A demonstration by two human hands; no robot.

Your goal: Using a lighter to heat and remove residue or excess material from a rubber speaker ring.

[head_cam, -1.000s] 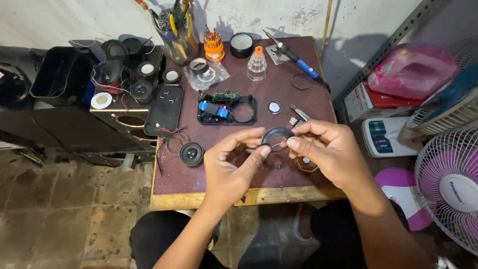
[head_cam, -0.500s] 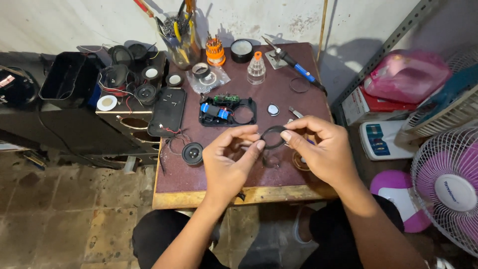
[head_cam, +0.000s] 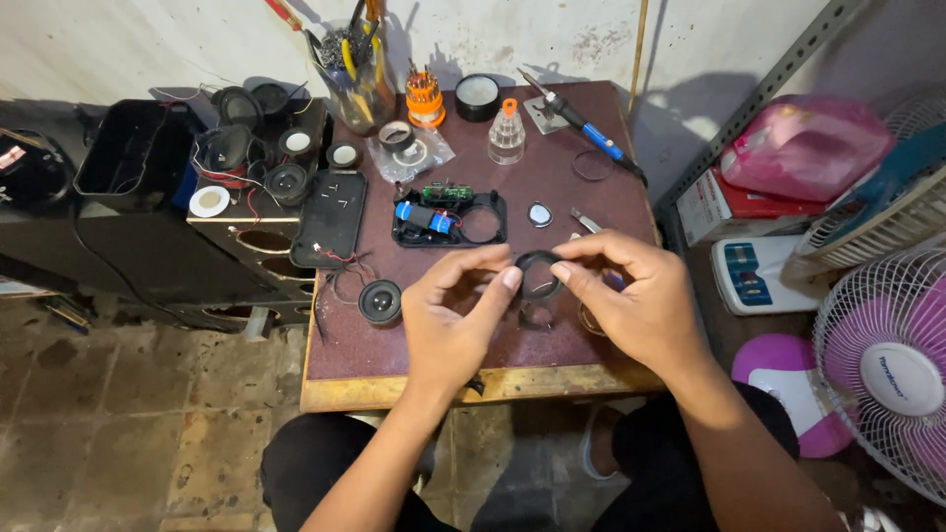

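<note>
Both hands meet over the front of a small dark-red table [head_cam: 611, 207]. Between their fingertips is a thin black ring [head_cam: 538, 273], held a little above the tabletop. My left hand [head_cam: 448, 320] pinches its left side with thumb and forefinger. My right hand [head_cam: 636, 300] pinches its right side. Just behind the ring lies an open black speaker housing [head_cam: 448, 217] with a blue battery cell and a green circuit board inside. A small round speaker driver [head_cam: 379, 301] on thin wires lies left of my left hand.
At the back stand a jar of tools [head_cam: 357, 74], an orange screwdriver-bit set [head_cam: 425, 99], a clear bottle with orange cap [head_cam: 506, 133] and a soldering iron [head_cam: 581, 128]. A black cabinet with loose speakers [head_cam: 246, 167] sits left. Fans [head_cam: 887, 365] stand right.
Both hands have stayed at the table's front, still pinching the ring. The dark round part seen in it a second ago is gone, leaving an empty hoop.
</note>
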